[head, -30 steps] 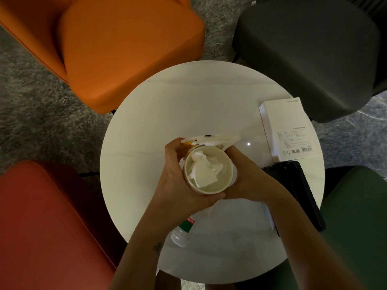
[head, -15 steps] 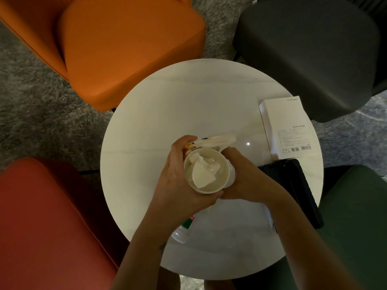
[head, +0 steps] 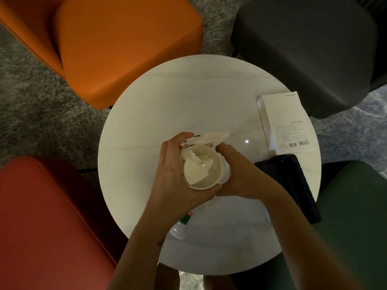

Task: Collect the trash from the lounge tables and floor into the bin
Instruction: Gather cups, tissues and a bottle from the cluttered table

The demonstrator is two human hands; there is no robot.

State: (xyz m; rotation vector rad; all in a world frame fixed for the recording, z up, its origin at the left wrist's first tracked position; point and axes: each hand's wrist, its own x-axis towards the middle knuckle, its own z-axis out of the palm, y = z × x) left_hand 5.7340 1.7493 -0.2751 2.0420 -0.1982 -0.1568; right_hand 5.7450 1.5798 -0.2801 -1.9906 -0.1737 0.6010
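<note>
Over the middle of the round white table I hold a cream paper cup with crumpled white tissue stuffed inside. My left hand wraps the cup's left side and also pinches a flat white wrapper behind the cup. My right hand grips the cup's right side. A clear plastic bottle with a green and red label lies on the table under my left forearm, mostly hidden.
A white box and a black tablet case lie on the table's right side. Four chairs ring the table: orange, dark grey, red, green. Grey carpet lies beyond. No bin is in view.
Both hands and the cup have shifted slightly to the left and farther from me. The grip is the same and the tissue sits a little deeper in the cup.
</note>
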